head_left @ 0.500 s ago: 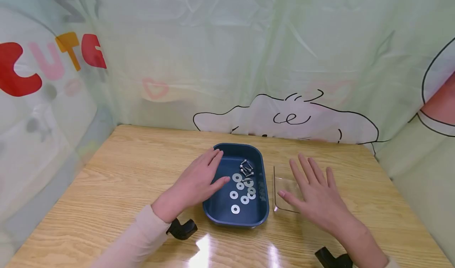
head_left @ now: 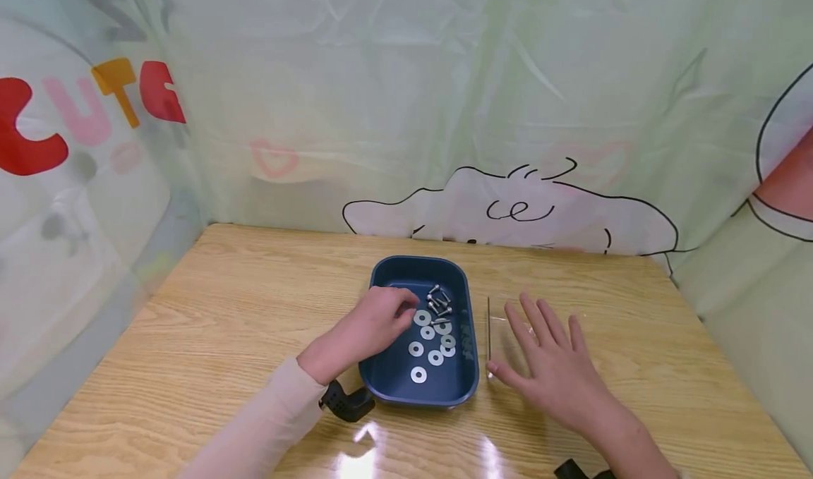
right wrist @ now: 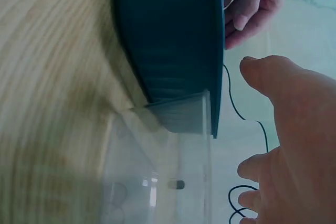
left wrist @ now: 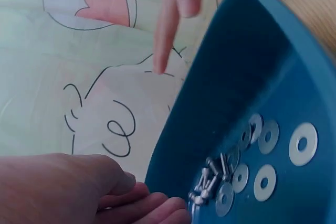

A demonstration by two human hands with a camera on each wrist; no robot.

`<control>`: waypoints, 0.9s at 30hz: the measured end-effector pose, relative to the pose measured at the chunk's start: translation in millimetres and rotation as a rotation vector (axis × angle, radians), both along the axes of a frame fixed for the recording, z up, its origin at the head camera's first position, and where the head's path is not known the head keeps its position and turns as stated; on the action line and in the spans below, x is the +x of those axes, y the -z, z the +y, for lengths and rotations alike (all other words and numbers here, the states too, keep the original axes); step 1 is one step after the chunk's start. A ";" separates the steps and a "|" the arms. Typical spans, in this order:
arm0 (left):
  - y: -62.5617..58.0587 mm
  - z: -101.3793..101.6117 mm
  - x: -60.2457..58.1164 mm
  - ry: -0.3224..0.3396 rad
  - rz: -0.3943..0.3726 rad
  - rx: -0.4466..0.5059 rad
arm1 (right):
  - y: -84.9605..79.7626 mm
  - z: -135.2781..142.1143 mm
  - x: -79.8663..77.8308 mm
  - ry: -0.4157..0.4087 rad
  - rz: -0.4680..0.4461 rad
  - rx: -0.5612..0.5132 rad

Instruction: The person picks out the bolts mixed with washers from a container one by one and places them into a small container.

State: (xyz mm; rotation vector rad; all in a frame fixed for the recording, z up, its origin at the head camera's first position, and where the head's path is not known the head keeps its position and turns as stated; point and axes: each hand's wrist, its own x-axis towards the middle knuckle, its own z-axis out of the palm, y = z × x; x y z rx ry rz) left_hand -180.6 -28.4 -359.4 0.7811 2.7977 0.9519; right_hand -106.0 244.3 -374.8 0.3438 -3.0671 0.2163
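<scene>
A dark blue rectangular bin (head_left: 419,400) sits on the table. Several flat metal washers (head_left: 418,374) are scattered over its floor, and a small pile of silver bolts (head_left: 437,302) lies toward its far right. Over the bin's left side hovers my left hand (head_left: 371,324), its fingers loosely bent near the washers and bolts with nothing in them. To the right stands a clear plastic box (right wrist: 206,156), partly hidden beneath my right hand (head_left: 555,370). That hand is spread with straight fingers above the box and holds nothing.
The wooden table (head_left: 241,310) extends to both sides of the bin. A patterned plastic curtain (head_left: 317,112) hangs behind it and at the sides. The bin and clear box stand close together with a narrow gap between them. Black wrist cameras (head_left: 348,401) are strapped on.
My left hand has moved a little to the right over the bin, and its straight fingers have bent downward. My right hand has shifted slightly left and toward me, still spread.
</scene>
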 end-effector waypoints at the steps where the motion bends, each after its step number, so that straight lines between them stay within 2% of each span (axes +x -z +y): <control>1: 0.1 0.9 -1.0 -0.005 -0.024 0.010 | 1.6 -0.8 0.1 0.001 0.002 0.001; 6: -0.3 5.1 -6.7 -0.011 -0.151 0.058 | 8.1 -4.4 -0.1 -0.001 0.003 0.005; 11: -1.8 9.0 -15.4 -0.012 -0.410 0.214 | 13.0 -6.4 0.2 -0.006 -0.003 -0.009; 13: -1.7 10.0 -18.0 -0.030 -0.481 0.262 | 14.8 -6.7 0.6 -0.008 0.000 -0.011; 16: -1.9 11.4 -20.2 -0.049 -0.495 0.258 | 15.8 -6.1 2.0 -0.008 0.004 -0.015; 20: -1.2 15.2 -23.8 -0.054 -0.474 0.214 | 15.2 -1.4 4.2 0.003 0.018 -0.015; 27: 2.7 19.7 -30.2 -0.084 -0.498 0.193 | 17.6 15.6 6.2 0.064 0.024 -0.046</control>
